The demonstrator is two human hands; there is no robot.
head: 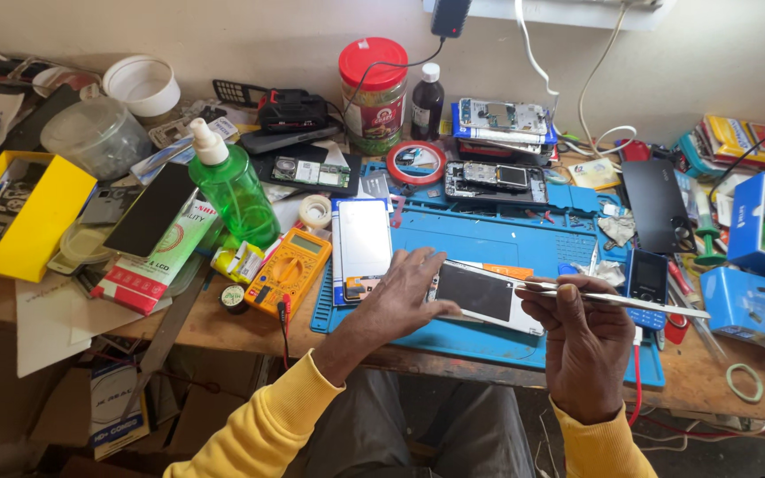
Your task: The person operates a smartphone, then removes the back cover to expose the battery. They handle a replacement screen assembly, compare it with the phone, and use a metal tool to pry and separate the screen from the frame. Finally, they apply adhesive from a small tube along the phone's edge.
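Steadying our phone [482, 295] with spread left hand [407, 288], right hand [580, 329] pinching tweezers [630, 300], yellow box [33, 221] holding parts, red-lidded jar [374, 88] nearby

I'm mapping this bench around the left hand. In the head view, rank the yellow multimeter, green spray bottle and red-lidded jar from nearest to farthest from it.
From the left hand:
1. Yellow multimeter, just to its left.
2. Green spray bottle, farther left and back.
3. Red-lidded jar, at the back near the wall.

Left hand [405, 288] flat, palm down, fingers spread forward, wrist bent, forearm in yellow sleeve. Right hand [582, 341] raised, fingers curled in a pinch, thumb on top, wrist upright.
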